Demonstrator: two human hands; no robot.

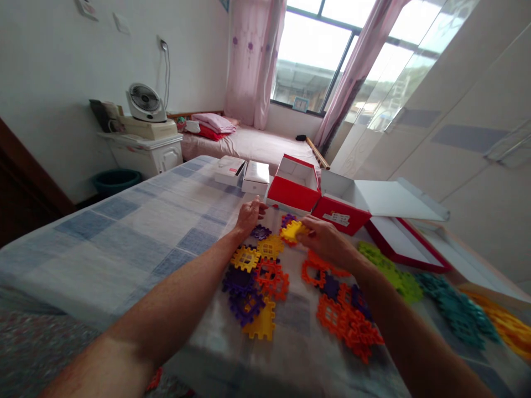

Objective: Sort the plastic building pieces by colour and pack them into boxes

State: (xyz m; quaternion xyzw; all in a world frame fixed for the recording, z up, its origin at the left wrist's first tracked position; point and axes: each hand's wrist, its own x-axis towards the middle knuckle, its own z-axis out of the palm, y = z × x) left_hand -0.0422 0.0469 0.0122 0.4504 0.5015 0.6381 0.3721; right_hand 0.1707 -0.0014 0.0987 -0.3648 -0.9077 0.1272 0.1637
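My right hand (327, 239) pinches a yellow interlocking plastic tile (292, 230) above the table. My left hand (250, 214) rests just left of it, fingers curled loosely near the red box, next to a purple tile (260, 231); whether it holds anything is hidden. Below both hands lies a joined cluster of yellow, purple and orange tiles (255, 279). More orange tiles (348, 320) lie under my right forearm.
Open red and white boxes (295, 185) stand beyond the hands, with two white boxes (243, 172) to their left. Green tiles (392, 271), teal tiles (456, 309) and yellow-orange tiles (512, 326) spread to the right. The checked tablecloth (136, 221) stretches left. A bed and fan stand behind.
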